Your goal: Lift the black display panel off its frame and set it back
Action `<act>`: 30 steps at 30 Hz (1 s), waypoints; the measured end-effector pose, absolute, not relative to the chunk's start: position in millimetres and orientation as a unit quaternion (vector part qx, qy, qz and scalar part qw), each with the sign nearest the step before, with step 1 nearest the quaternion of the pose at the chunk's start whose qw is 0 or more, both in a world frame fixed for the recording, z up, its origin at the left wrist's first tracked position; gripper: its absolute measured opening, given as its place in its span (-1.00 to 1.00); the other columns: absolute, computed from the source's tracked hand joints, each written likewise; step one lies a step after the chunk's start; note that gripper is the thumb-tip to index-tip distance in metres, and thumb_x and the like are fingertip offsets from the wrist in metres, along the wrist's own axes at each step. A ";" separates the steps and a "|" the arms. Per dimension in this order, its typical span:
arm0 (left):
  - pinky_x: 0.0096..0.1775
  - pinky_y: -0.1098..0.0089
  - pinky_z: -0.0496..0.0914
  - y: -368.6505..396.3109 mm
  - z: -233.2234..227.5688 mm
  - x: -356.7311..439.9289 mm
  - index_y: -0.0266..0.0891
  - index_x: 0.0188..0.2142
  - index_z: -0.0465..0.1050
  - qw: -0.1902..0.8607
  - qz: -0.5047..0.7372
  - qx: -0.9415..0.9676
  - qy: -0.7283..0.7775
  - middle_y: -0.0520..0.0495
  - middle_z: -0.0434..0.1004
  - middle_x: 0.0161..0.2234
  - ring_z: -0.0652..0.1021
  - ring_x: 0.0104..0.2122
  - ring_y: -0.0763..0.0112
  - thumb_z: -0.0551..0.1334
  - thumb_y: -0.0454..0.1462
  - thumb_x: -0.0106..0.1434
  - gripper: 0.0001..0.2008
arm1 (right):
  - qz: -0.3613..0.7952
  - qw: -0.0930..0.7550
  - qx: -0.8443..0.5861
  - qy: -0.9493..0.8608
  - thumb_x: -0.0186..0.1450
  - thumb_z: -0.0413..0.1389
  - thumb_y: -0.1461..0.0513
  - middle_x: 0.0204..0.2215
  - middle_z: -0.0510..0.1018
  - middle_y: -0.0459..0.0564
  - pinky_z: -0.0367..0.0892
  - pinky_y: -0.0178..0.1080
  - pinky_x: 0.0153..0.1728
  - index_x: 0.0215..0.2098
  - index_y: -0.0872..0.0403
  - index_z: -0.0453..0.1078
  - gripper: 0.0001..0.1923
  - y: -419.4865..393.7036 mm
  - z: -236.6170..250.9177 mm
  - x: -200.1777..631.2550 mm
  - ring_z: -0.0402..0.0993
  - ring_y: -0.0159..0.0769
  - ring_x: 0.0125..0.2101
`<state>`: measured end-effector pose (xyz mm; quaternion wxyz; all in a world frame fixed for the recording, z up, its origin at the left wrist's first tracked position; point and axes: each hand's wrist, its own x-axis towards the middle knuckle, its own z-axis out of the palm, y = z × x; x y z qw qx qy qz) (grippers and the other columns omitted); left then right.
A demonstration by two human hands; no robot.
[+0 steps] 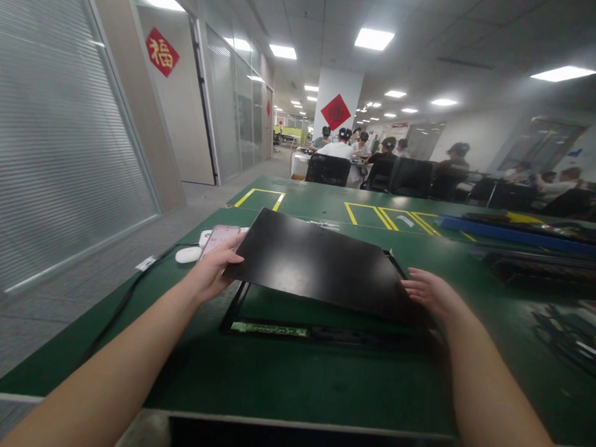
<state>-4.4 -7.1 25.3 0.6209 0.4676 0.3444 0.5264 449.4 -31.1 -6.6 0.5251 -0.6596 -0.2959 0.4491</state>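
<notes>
A glossy black flat panel (pixel 316 262), like a display screen, lies tilted above the table, its left side raised. My left hand (pixel 216 269) grips its left edge, thumb on top. At its right edge is my right hand (pixel 433 292), fingers stretched out and slightly apart, fingertips at the edge; whether they press on it I cannot tell. Beneath the panel a thin black frame (pixel 236 305) lies on the green table. Along the frame's near side runs a narrow green circuit board (pixel 270 330). The panel hides most of the frame's inside.
A phone (pixel 220 237) and a white mouse-like object (pixel 188 255) lie beyond my left hand, near a black cable (pixel 124 300). To the right are a blue tray (pixel 522 234), dark strips (pixel 544 271) and tangled black parts (pixel 570 338). Several people sit in the background.
</notes>
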 end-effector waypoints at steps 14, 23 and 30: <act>-0.41 0.40 0.51 -7.3 13.1 4.6 -0.19 -0.04 0.41 0.606 0.528 0.453 0.387 -0.06 0.64 -0.26 0.64 -0.35 0.26 0.39 -0.37 -0.06 -0.47 | 0.342 0.522 -0.719 -0.305 0.13 0.14 0.27 -0.58 0.58 0.04 0.05 -0.41 -0.70 -0.20 0.11 0.47 -0.75 -28.2 -8.3 455.5 0.29 -0.42 -0.69; -0.33 0.35 0.57 -7.1 11.3 5.6 -0.20 0.00 0.36 0.618 0.513 0.463 0.375 -0.11 0.64 -0.19 0.66 -0.29 0.21 0.46 -0.39 -0.05 -0.40 | 0.309 0.506 -0.732 -0.335 0.06 0.16 0.26 -0.61 0.57 0.06 -0.03 -0.43 -0.73 -0.29 0.12 0.47 -0.78 -25.0 -15.5 455.3 0.22 -0.45 -0.71; -0.19 0.31 0.56 -8.8 8.4 11.1 -0.22 -0.03 0.35 0.612 0.506 0.461 0.395 -0.16 0.62 -0.10 0.64 -0.16 0.17 0.45 -0.38 -0.02 -0.45 | 0.282 0.506 -0.743 -0.336 0.07 0.17 0.25 -0.61 0.55 0.03 0.03 -0.39 -0.70 -0.34 0.12 0.48 -0.83 -26.8 -13.5 455.4 0.22 -0.44 -0.69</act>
